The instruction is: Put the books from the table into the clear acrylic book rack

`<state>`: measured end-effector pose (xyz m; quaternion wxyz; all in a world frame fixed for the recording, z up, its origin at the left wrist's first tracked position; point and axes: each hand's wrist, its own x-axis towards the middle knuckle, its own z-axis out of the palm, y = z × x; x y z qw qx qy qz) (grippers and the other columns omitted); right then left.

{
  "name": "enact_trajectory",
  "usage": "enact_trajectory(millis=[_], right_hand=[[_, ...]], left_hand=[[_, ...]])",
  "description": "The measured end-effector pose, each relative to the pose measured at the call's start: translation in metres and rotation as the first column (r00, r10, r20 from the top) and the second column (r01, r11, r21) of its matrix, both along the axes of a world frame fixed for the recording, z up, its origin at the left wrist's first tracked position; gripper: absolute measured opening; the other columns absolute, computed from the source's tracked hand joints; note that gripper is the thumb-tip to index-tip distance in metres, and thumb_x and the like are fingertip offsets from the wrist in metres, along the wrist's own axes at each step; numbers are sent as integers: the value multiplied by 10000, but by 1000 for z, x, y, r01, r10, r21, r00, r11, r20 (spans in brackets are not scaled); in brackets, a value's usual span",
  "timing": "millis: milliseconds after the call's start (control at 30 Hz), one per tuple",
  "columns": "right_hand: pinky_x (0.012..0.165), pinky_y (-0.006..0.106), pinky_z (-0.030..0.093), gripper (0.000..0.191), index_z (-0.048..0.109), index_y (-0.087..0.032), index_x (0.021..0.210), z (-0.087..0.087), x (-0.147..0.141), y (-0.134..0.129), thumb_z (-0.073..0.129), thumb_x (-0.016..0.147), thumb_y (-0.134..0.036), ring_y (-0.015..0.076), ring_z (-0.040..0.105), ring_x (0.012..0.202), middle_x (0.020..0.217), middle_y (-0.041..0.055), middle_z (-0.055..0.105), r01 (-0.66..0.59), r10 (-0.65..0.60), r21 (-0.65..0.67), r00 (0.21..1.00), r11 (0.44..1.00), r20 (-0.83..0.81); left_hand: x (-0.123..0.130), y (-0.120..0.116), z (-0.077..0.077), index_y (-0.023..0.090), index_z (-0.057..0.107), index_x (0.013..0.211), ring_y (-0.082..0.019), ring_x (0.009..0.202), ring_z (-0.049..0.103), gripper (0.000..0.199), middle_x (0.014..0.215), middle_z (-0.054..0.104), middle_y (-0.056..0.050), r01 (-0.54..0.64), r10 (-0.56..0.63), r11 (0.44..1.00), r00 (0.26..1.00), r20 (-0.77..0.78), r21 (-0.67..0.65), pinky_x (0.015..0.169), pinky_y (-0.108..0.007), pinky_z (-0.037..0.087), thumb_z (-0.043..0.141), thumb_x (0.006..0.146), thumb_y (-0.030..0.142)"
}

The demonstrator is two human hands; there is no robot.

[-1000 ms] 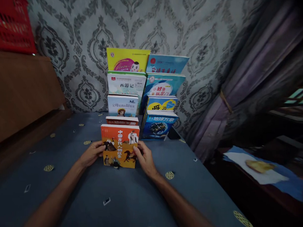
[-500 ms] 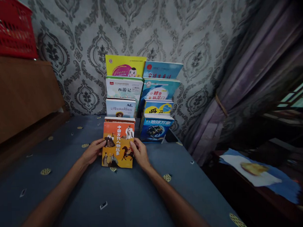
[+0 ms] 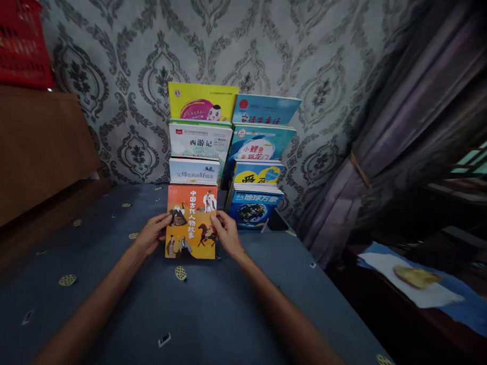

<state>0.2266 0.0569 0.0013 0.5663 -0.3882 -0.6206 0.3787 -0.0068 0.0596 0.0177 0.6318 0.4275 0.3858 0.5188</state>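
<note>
An orange book [image 3: 191, 221] stands nearly upright at the front of the left column of books, its cover facing me. My left hand [image 3: 152, 232] grips its left edge, thumb on the cover and the other fingers partly hidden behind. On the opposite edge, my right hand [image 3: 226, 232] holds the same book, its thumb also on the cover. Behind it rise a pale blue book [image 3: 195, 171], a white book [image 3: 201, 140] and a yellow book [image 3: 203, 101] in tiers. The right column has a dark blue book with a globe [image 3: 252, 210] in front.
A dark blue patterned cloth [image 3: 124, 325] covers the table. At the left is a wooden cabinet [image 3: 35, 152] with a red basket [image 3: 15, 46] on top. A purple curtain [image 3: 348, 200] hangs at the right, beside a yellowish item [image 3: 416, 276] on white and blue sheets.
Both hands have raised the orange book slightly, and it now covers more of the pale blue book behind it. The view has shifted a little.
</note>
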Motion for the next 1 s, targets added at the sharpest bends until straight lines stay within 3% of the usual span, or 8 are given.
enact_trajectory(millis=[133, 400, 533, 733, 900, 1000], right_hand=[[577, 268, 504, 398, 614, -205, 970, 12, 3, 11, 548, 892, -590, 178, 634, 666, 773, 20, 675, 9, -12, 57, 999, 998, 51], [551, 256, 470, 381, 611, -216, 975, 32, 5, 40, 510, 925, -580, 178, 602, 713, 813, 24, 654, 50, -75, 168, 986, 985, 147], [576, 256, 479, 368, 613, -215, 983, 33, 7, 46, 511, 934, -566, 182, 610, 757, 838, 29, 661, 64, -93, 192, 985, 979, 144], [563, 255, 464, 337, 604, -202, 1020, 35, 6, 43, 502, 944, -514, 175, 600, 751, 898, 44, 673, 40, -67, 207, 990, 977, 128], [547, 249, 450, 351, 601, -211, 999, 37, 5, 41, 500, 936, -542, 165, 584, 726, 896, 37, 664, 26, -57, 200, 988, 979, 147], [620, 266, 470, 331, 590, -221, 999, 39, 6, 41, 497, 942, -534, 164, 579, 744, 880, 28, 649, 33, -72, 236, 985, 971, 157]], left_hand=[[2, 7, 10, 124, 756, 863, -41, 510, 478, 551, 710, 649, -20, -42, 44, 997, 999, -20, 62, 378, -130, 215, 938, 506, 503], [6, 30, 28, 155, 749, 892, -74, 539, 526, 514, 724, 684, -17, -127, 138, 977, 989, -55, 169, 407, -165, 241, 904, 547, 503], [8, 35, 30, 164, 751, 916, -102, 615, 589, 534, 787, 707, -29, -154, 174, 966, 981, -82, 208, 453, -175, 315, 889, 560, 537], [8, 35, 29, 157, 747, 899, -81, 593, 518, 504, 776, 673, -14, -160, 203, 945, 971, -128, 286, 445, -195, 252, 848, 616, 563], [6, 34, 28, 151, 739, 888, -89, 597, 490, 544, 747, 640, -2, -172, 226, 937, 962, -152, 305, 448, -191, 255, 847, 587, 591], [4, 35, 29, 151, 743, 897, -100, 622, 497, 528, 777, 656, -9, -173, 250, 909, 954, -164, 380, 472, -188, 300, 828, 615, 589]])
